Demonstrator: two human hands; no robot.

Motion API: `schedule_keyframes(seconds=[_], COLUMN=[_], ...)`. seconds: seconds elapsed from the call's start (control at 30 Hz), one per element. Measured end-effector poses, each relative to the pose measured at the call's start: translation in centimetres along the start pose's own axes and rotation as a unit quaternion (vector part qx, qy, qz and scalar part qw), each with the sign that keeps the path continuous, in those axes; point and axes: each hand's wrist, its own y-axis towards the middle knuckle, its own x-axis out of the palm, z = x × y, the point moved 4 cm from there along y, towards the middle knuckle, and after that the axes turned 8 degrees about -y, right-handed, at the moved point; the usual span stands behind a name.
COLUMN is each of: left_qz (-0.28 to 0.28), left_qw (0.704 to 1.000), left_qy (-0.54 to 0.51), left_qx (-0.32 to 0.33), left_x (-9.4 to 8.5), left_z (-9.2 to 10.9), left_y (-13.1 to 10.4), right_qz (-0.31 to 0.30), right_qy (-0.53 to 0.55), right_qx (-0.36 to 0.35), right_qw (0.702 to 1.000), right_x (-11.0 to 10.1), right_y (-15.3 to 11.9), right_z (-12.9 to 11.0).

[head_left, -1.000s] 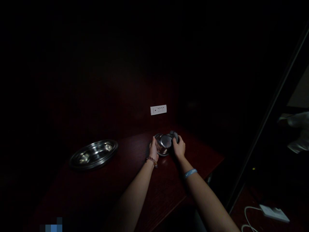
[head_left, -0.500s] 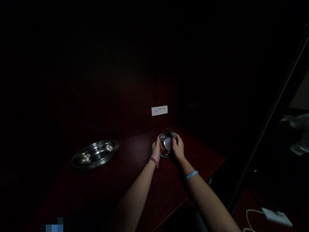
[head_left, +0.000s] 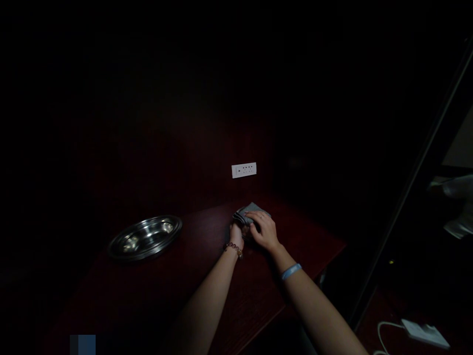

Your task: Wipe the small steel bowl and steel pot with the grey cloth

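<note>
Between our hands, above the dark red tabletop (head_left: 207, 256), is what looks like a small metal bowl (head_left: 246, 232), mostly hidden, so we cannot tell whether it touches the wood. Over it lies a folded gray cloth (head_left: 253, 207), with our right hand (head_left: 264, 230) spread on top, fingers pressing the fabric and thumb apart. Our left hand (head_left: 237, 235) appears to grasp the near left side of the bowl, though its fingertips are out of sight under the cloth. We judge the step in hand to be wiping the metal; the next move would call for a steady left hold while the right works the cloth around the surface. What the bowl contains, if anything, we cannot see. Well apart to the left sits a wide-rimmed metal basin (head_left: 148, 236), hollow side up, with bright glints on its inner wall. We wear a beaded bracelet (head_left: 234, 248) on the left wrist and a blue wristband (head_left: 291, 270) on the right forearm. Beyond are a white wall socket (head_left: 244, 170) and, low at right, a white power strip (head_left: 425, 333).
</note>
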Motion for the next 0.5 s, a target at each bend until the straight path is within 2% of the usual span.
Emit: schedule_keyframes(seconds=[0.17, 0.27, 0.33, 0.5], left_qz=[-0.011, 0.023, 0.025, -0.023], left_qw=[0.999, 0.997, 0.996, 0.994], left_qy=[-0.05, -0.053, -0.05, -0.062], left_qx=[-0.007, -0.043, -0.066, -0.092], left_x=[0.9, 0.9, 1.0, 1.6], left_z=[0.5, 0.6, 0.7, 0.8], left_y=[-0.3, -0.5, -0.6, -0.7], right_qz=[-0.027, -0.029, -0.017, 0.059], right_qy=[-0.005, 0.011, 0.031, 0.091], right_qx=[-0.022, -0.009, 0.023, 0.15], right_qw=[0.999, 0.999, 0.999, 0.983], right_x=[-0.1, -0.1, 0.0, 0.7], right_y=[0.2, 0.4, 0.4, -0.3], right_z=[-0.8, -0.9, -0.5, 2.2])
